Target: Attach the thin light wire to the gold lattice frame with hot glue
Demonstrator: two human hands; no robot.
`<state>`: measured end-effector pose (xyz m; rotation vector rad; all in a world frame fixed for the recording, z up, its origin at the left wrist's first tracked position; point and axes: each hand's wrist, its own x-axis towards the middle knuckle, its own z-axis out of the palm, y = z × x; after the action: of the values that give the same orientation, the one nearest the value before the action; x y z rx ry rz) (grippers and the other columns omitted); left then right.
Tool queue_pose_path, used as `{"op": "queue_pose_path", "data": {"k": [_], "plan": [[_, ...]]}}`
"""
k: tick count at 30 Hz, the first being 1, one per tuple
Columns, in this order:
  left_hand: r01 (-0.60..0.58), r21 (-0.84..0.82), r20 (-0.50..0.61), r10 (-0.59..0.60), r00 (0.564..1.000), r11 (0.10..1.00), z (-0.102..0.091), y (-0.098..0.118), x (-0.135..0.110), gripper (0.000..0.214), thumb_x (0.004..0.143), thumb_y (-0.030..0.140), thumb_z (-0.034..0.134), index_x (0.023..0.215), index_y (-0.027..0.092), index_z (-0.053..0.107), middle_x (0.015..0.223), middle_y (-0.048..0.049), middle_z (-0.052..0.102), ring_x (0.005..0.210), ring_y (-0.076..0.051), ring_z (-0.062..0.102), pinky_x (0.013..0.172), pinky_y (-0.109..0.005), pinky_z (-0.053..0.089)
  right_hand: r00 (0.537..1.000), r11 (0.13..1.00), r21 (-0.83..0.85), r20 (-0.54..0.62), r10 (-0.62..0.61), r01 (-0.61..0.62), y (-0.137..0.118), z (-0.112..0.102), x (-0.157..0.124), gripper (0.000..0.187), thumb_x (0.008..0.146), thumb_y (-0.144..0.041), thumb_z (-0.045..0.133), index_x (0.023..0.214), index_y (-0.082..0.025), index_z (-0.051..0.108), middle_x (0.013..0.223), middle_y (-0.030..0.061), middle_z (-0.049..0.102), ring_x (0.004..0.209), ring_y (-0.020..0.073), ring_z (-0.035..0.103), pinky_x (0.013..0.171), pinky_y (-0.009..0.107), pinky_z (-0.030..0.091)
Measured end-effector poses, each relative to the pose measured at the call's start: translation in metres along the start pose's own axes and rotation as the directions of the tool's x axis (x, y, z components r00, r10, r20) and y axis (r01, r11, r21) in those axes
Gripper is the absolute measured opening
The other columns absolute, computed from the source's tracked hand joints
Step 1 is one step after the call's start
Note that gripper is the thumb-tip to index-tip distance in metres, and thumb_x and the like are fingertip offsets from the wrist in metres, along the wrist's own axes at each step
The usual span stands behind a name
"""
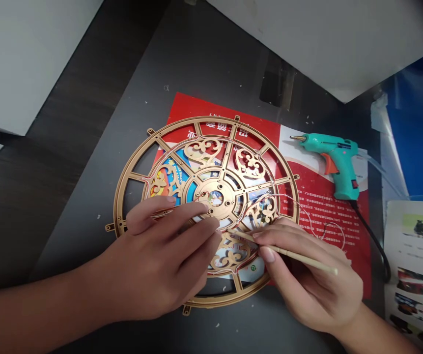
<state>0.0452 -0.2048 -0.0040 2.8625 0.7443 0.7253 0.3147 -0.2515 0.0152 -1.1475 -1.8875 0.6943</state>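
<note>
Right hand (307, 278): grip pinching a thin bamboo stick (292, 253), its tip over the gold openwork wheel (122, 206). Left hand (155, 260): fingers lying flat across the wheel's hub. Wheel rests on a red printed sheet (329, 221), on the dark tabletop (211, 64); teal glue gun (338, 160) lies on the sheet, right of the wheel.

gold wheel (211, 119) partly under left hand (155, 260), leaflet (415, 275) cut off
</note>
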Motion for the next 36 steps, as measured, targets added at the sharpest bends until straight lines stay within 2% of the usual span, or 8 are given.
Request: {"op": "queue_pose_path", "data": {"k": [6,12,16,20,24,30,33,36], "plan": [[-0.037,-0.008,0.016,0.037,0.999,0.999,-0.001,0.000,-0.007,0.024,0.108,0.020,0.064,0.127,0.012,0.076,0.132,-0.0084,0.088,0.131,-0.035,0.079,0.106,-0.054,0.056,0.999,0.999,0.000,-0.011,-0.035,0.035,-0.001,0.003,0.003,0.035,0.093,0.004,0.070,0.120,-0.018,0.077,0.099,0.0089,0.090,0.079,0.0199,0.086,0.073,0.031,0.071],[-0.032,-0.001,0.013,0.032,0.999,1.000,-0.002,-0.002,-0.007,0.022,0.105,0.020,0.064,0.123,0.016,0.077,0.131,-0.0065,0.088,0.130,-0.032,0.079,0.110,-0.051,0.058,0.999,0.999,-0.003,-0.001,-0.054,0.054,0.000,0.004,0.007,0.040,0.093,0.004,0.069,0.124,-0.020,0.079,0.098,0.0085,0.091,0.074,0.0212,0.085,0.069,0.033,0.069],[-0.035,-0.004,0.018,0.035,0.999,0.999,-0.001,-0.002,-0.007,0.023,0.106,0.021,0.064,0.122,0.016,0.079,0.131,-0.0056,0.089,0.129,-0.031,0.079,0.106,-0.052,0.059,0.998,0.998,0.001,0.006,-0.064,0.064,0.001,0.003,0.006,0.042,0.093,0.005,0.069,0.126,-0.020,0.079,0.098,0.0088,0.091,0.075,0.0214,0.085,0.070,0.033,0.069],[-0.020,-0.023,0.045,0.021,0.999,1.000,0.000,-0.001,-0.007,0.024,0.108,0.021,0.064,0.126,0.016,0.079,0.135,-0.0059,0.088,0.133,-0.032,0.077,0.109,-0.055,0.057,0.997,0.997,0.002,0.040,-0.073,0.072,0.002,0.003,0.004,0.040,0.094,0.005,0.069,0.127,-0.017,0.078,0.102,0.0101,0.091,0.081,0.0215,0.087,0.075,0.034,0.068],[-0.026,-0.018,0.027,0.027,0.999,0.999,0.000,0.000,-0.007,0.024,0.109,0.020,0.062,0.124,0.014,0.079,0.132,-0.0064,0.088,0.130,-0.032,0.079,0.108,-0.054,0.057,0.993,0.996,-0.007,0.070,-0.093,0.094,0.002,0.002,0.003,0.035,0.097,0.004,0.066,0.125,-0.014,0.076,0.103,0.0105,0.090,0.083,0.0202,0.086,0.075,0.034,0.066],[-0.028,-0.024,0.051,0.029,0.998,0.999,-0.003,0.001,-0.009,0.026,0.107,0.020,0.066,0.129,0.014,0.077,0.139,-0.0068,0.086,0.136,-0.031,0.075,0.112,-0.052,0.057,0.979,0.990,-0.054,0.164,-0.119,0.129,0.002,-0.002,0.005,0.029,0.102,0.001,0.061,0.123,-0.015,0.073,0.104,0.0116,0.090,0.084,0.0201,0.086,0.073,0.035,0.066],[0.003,-0.020,0.068,-0.001,0.998,1.000,-0.005,0.002,-0.011,0.028,0.106,0.019,0.069,0.132,0.014,0.077,0.143,-0.0065,0.084,0.141,-0.031,0.073,0.118,-0.051,0.055,0.980,0.990,-0.059,0.164,-0.117,0.128,0.001,-0.001,0.005,0.026,0.102,0.002,0.060,0.119,-0.014,0.073,0.103,0.0116,0.090,0.083,0.0192,0.086,0.074,0.034,0.065],[-0.015,-0.015,0.048,0.016,0.999,1.000,-0.005,0.001,-0.012,0.026,0.107,0.019,0.066,0.130,0.014,0.078,0.139,-0.0061,0.085,0.136,-0.030,0.075,0.116,-0.049,0.055,0.982,0.991,-0.047,0.149,-0.118,0.126,0.002,-0.001,0.003,0.029,0.101,0.003,0.061,0.121,-0.014,0.072,0.102,0.0112,0.090,0.085,0.0203,0.087,0.076,0.035,0.066]]}}
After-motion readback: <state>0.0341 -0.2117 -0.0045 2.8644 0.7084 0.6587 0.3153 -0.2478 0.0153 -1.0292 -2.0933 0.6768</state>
